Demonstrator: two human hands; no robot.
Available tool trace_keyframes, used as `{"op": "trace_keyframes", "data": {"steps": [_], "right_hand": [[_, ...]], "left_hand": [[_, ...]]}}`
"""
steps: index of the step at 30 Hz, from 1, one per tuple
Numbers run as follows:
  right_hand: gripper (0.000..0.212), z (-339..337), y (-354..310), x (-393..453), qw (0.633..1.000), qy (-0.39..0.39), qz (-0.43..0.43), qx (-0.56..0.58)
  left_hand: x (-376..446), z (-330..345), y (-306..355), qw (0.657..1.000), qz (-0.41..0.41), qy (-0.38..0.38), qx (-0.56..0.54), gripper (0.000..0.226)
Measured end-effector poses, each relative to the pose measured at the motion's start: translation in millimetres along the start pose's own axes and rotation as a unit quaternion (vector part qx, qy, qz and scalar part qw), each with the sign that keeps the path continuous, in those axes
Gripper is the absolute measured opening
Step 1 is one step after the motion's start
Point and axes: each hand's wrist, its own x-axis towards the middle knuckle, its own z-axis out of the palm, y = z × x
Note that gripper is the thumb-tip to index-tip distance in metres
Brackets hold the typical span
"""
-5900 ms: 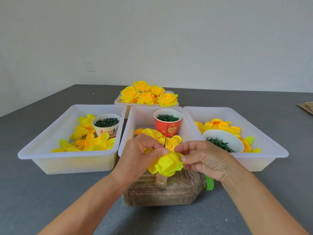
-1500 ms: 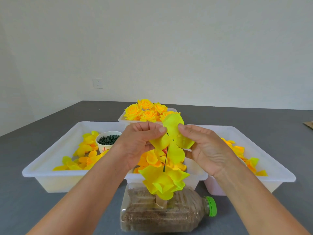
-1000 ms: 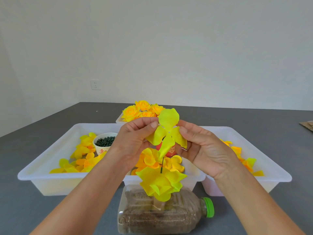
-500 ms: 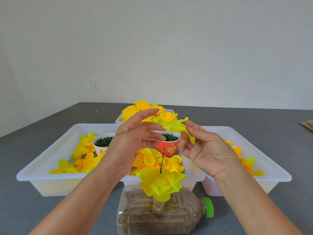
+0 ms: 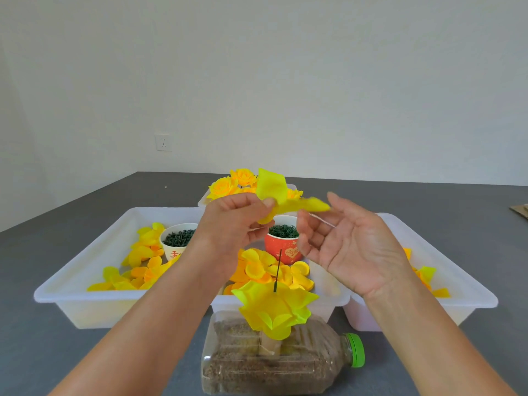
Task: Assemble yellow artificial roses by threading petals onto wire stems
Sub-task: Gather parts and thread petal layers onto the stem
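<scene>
A dark wire stem [image 5: 277, 270] stands upright from a bottle filled with sand [image 5: 274, 364] that lies on its side. Yellow petal layers [image 5: 274, 307] sit threaded low on the stem. My left hand [image 5: 231, 224] is raised above it and pinches a yellow petal piece [image 5: 280, 195] between thumb and fingers. My right hand [image 5: 348, 241] is beside it, palm up with fingers spread, holding nothing; the petal's tip reaches over its fingers.
Three white trays [image 5: 85, 270] hold loose yellow and orange petals. A white cup [image 5: 178, 244] and a red cup [image 5: 283, 247] contain small dark green pieces. Finished yellow roses [image 5: 228, 185] fill a tray at the back. The table is dark grey.
The right hand has let go of the petal piece and opened. The left hand has closed its fingers on the petal and now holds it alone, above the stem.
</scene>
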Motion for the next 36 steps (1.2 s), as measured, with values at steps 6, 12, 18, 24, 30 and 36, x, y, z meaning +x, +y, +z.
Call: {"op": "trace_keyframes", "data": {"steps": [6, 12, 18, 24, 30, 36], "right_hand": [[0.045, -4, 3, 4, 0.878, 0.07, -0.246, -0.405], [0.017, 6, 1, 14, 0.831, 0.021, -0.337, -0.441], [0.017, 7, 3, 18, 0.914, 0.038, -0.237, -0.326], [0.014, 6, 0, 21, 0.934, 0.121, -0.208, -0.263], [0.017, 7, 5, 18, 0.91, 0.13, -0.245, -0.308], [0.013, 8, 4, 13, 0.945, 0.111, -0.228, -0.207]], "left_hand": [[4, 0, 8, 0.976, -0.169, 0.007, -0.136, 0.013], [1, 6, 11, 0.965, -0.205, -0.028, -0.159, 0.017], [-2, 6, 15, 0.964, -0.204, -0.032, -0.167, 0.011], [-3, -2, 12, 0.988, -0.148, -0.043, -0.034, 0.07], [-10, 5, 10, 0.998, -0.037, -0.026, 0.042, 0.044], [-2, 0, 6, 0.996, -0.048, 0.001, -0.069, 0.006]]}}
